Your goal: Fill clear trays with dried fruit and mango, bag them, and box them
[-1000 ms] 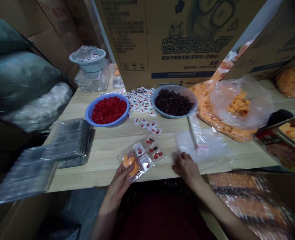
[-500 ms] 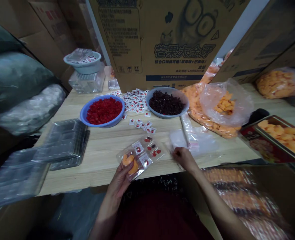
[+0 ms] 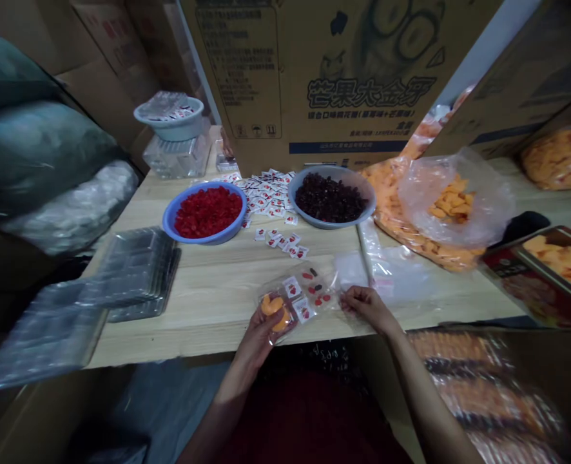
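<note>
My left hand [image 3: 260,334] grips the near left end of a clear compartment tray [image 3: 289,326], thumb on top. Orange chip-like pieces [image 3: 278,315] fill its left end, two small printed sachets [image 3: 303,310] lie in the middle, and red and dark dried pieces [image 3: 318,295] lie at the right. My right hand [image 3: 370,309] is closed in a pinch on thin clear film that looks like a plastic bag [image 3: 350,317]. The tray's right end meets this film; whether it is inside cannot be made out. Flat clear bags [image 3: 404,277] lie just beyond my right hand.
A blue bowl of red pieces [image 3: 166,222] and a bowl of dark pieces [image 3: 331,223] flank loose sachets [image 3: 269,193]. Stacked empty trays [image 3: 138,270] stand left. At right are an open bag of orange pieces [image 3: 411,193] and a tin [image 3: 522,277]. A large carton [image 3: 261,77] stands behind.
My left hand has brought the tray rightward, up to the film at my right hand. The right hand's pinch now shows clear film spread toward the tray. The view has shifted slightly.
</note>
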`<control>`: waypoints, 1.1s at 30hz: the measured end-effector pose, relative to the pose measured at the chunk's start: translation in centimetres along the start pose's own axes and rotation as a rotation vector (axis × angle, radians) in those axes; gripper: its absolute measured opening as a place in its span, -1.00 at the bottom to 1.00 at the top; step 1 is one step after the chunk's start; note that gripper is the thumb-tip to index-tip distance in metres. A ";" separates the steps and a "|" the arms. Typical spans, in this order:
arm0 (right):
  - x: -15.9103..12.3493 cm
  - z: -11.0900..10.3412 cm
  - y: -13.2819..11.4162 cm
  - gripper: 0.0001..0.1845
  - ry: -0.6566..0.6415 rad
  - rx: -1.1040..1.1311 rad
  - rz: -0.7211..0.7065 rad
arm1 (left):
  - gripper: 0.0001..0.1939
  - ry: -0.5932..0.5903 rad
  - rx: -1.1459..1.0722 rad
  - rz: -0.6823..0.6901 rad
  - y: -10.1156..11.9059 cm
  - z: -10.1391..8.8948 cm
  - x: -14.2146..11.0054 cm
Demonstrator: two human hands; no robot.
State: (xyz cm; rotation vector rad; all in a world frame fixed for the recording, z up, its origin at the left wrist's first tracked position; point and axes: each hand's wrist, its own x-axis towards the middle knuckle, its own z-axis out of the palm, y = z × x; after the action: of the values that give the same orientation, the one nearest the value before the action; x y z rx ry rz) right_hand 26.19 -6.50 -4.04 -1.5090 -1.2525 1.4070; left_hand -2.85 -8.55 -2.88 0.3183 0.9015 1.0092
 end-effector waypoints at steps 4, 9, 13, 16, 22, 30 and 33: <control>0.0 1.2 0.2 -0.61 0.185 -0.022 -0.060 | -0.35 0.062 0.094 0.003 0.3 0.2 -1.9; -0.5 3.5 -0.5 -0.66 0.377 -0.095 -0.127 | -0.35 0.005 0.167 0.019 -0.3 1.3 -3.7; -1.1 4.8 -1.3 -0.66 0.486 -0.166 -0.178 | -0.32 0.061 0.231 0.052 -0.4 2.1 -4.2; -1.4 5.2 -1.6 -0.68 0.513 -0.217 -0.205 | -0.30 0.051 0.290 0.022 -0.2 2.3 -4.3; -1.4 5.3 -1.2 -0.68 0.488 -0.248 -0.203 | -0.24 0.097 0.303 -0.022 -0.6 1.7 -4.0; -1.5 5.4 -0.8 -0.72 0.453 -0.330 -0.250 | -0.29 0.067 0.268 -0.020 -0.3 1.7 -3.0; -1.8 5.1 -0.7 -0.76 0.386 -0.410 -0.314 | -0.25 0.099 0.239 -0.003 -0.2 2.1 -2.3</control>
State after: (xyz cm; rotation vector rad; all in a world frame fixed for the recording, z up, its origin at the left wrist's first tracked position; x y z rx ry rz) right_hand 21.21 -8.63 -3.60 -1.6588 -1.5008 0.6416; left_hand -1.59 -10.19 -0.57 0.4706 1.1156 0.9219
